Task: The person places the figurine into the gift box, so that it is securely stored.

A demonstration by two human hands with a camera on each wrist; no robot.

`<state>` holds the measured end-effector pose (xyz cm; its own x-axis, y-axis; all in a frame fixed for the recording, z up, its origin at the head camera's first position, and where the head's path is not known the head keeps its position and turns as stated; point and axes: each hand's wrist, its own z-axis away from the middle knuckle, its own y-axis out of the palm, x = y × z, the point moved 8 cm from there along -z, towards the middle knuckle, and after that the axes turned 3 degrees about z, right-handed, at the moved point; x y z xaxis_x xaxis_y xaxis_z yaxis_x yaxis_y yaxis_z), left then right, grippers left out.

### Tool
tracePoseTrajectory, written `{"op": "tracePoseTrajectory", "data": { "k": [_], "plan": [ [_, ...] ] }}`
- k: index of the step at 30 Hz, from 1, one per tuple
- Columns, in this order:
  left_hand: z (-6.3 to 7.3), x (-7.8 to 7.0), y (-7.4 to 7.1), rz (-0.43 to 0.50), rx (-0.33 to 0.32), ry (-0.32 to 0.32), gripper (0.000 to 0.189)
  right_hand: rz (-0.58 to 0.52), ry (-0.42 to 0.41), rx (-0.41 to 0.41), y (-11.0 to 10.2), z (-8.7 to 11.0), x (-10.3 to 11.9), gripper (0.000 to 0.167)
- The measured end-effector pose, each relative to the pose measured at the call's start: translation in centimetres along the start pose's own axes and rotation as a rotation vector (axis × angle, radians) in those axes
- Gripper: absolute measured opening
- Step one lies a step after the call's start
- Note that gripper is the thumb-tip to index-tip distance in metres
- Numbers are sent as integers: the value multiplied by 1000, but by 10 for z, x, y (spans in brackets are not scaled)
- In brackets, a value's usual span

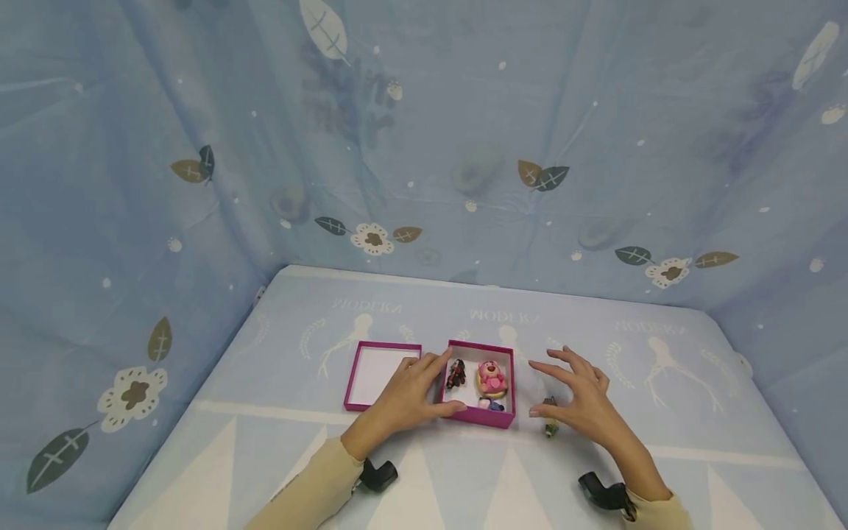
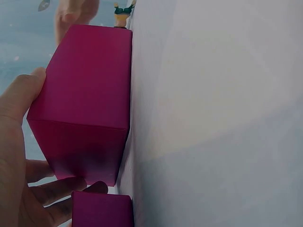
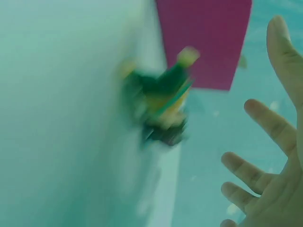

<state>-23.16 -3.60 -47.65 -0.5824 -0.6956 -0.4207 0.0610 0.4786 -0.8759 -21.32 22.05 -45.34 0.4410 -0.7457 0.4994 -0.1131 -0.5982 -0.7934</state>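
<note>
A magenta box (image 1: 480, 416) with a white inside holds a pink bear figurine (image 1: 492, 377), a small dark figurine (image 1: 456, 374) and a bluish figurine (image 1: 491, 404). My left hand (image 1: 407, 390) holds this box by its left side, the thumb at the front and the fingers farther back. To the right of the box, my right hand (image 1: 586, 401) is spread with nothing in it. Just beside its thumb stands a small figurine (image 1: 550, 427), partly hidden by that thumb. The right wrist view shows this figurine's green and yellow colours, blurred.
Left of the box lies a magenta-rimmed white tray or lid (image 1: 358, 372), partly covered by my left hand. A pale blue patterned cloth (image 1: 583, 316) covers the table. Blue printed curtains (image 1: 424, 147) hang behind and at the sides.
</note>
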Motion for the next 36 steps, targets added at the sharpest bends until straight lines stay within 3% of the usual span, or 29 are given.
{"op": "tracePoseTrajectory", "data": {
  "k": [7,15,21,31,36],
  "plan": [
    [-1,1,0,10,8,-12,95,28,45,53,3,22,-25,77],
    [-1,1,0,11,8,-13,95,16,103,130,12,25,-37,84],
    [0,0,-1,10,7,-8,95,4,90,174,16,28,-42,88],
    [0,-1,1,2,15,-13,95,-4,95,255,18,34,-48,64],
    [0,0,0,0,6,-10,95,-24,81,264,19,33,-48,63]
  ]
}}
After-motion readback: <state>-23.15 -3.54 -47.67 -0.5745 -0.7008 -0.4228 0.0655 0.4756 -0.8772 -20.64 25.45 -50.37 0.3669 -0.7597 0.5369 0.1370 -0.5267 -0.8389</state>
